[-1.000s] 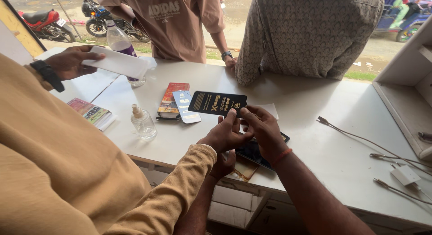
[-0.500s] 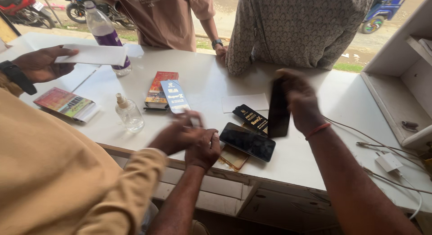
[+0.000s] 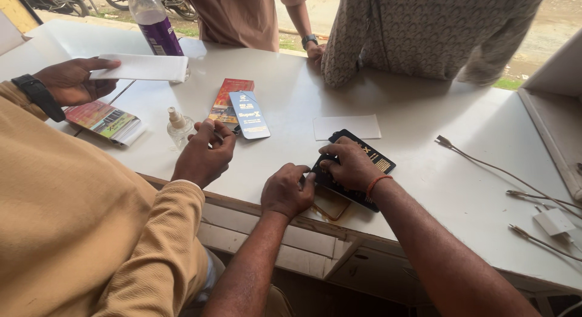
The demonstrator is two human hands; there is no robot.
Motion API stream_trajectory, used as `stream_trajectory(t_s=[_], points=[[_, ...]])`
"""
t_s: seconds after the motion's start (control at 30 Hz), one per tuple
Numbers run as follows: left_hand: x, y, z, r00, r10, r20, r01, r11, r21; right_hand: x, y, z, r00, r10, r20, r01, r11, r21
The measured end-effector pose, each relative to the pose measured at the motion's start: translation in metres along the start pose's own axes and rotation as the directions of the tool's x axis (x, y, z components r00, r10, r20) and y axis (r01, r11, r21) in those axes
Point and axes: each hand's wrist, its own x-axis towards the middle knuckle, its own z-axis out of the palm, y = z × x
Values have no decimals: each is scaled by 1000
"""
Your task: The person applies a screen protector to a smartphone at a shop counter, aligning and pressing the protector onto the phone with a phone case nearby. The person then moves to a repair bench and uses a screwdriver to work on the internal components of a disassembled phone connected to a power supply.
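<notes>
The black flat packet (image 3: pixel 364 162) lies on the white tabletop (image 3: pixel 424 141) close to its near edge, and we press on it with both hands: our right hand (image 3: pixel 350 165) lies flat over its left part with fingers spread, gripping nothing, while our left hand (image 3: pixel 286 189) is curled, its fingertips at the packet's left corner; we cannot tell whether it pinches anything. A brownish flat piece (image 3: pixel 330 203) peeks out from under the packet, right at the tabletop's edge. Just behind the packet rests a white paper slip (image 3: pixel 347 126), and beyond that the surface is bare up to the two people standing at the far edge. To the right, cables (image 3: pixel 485 165) and a white charger (image 3: pixel 553 221) trail across otherwise open surface. To the left, a co-worker's hand (image 3: pixel 203 156) rests near a small clear pump bottle (image 3: pixel 179 128), which seems to hold clear liquid, and two flat packets, one red (image 3: pixel 227 98) and one blue (image 3: pixel 249 114). A tall plastic bottle with a purple label (image 3: pixel 154 23) stands at the far left; its contents are not discernible.
</notes>
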Motion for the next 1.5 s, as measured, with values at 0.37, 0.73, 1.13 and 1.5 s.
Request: stream_trajectory(t_s=[0.37,0.73,1.13,1.5], points=[[0,-1,3,1000,-20,-3,20,999,26,-51,49,-28,930,9,-368,83,969,233],[-1,5,4,1000,-3,-26,4,999,35,-142,44,-27,925,-149,-349,144,989,-42],[0,3,8,998,31,-50,-28,998,51,-141,52,-23,946,-81,-314,75,997,-33],[0,4,3,1000,-1,31,0,999,48,-140,54,-19,951,-53,-304,51,999,-16]])
